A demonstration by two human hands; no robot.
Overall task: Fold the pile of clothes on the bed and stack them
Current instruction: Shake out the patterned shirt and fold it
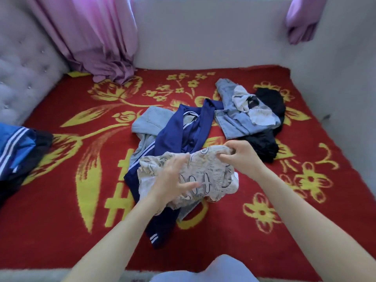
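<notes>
Two hands worked one beige patterned garment [205, 171], which lay bunched on top of the navy striped track garment [173, 137] mid-bed [61, 220]. The right hand [242, 157] pinched the beige garment's far edge, fingers curled into the cloth, just right of the navy garment. The left hand [175, 180] lay on the beige garment's near-left part, over the navy garment's lower half, fingers spread and fairly straight. It was motion-blurred and showed no clear grip. The hands were apart, with the beige garment between and under them.

Risks, as judged: the beige cloth overlapped the navy one, so a lift could drag or snag the navy fabric. A one-point pinch plus a flat left hand could let the cloth hang lopsided and give a crooked fold.

A grey garment [150, 119] stuck out from under the navy one on its left. A denim piece [234, 121], white cloth [244, 100] and black garment [268, 106] lay unfolded to its right. Blue striped clothes [14, 147] sat far to its left, likely the stack.
</notes>
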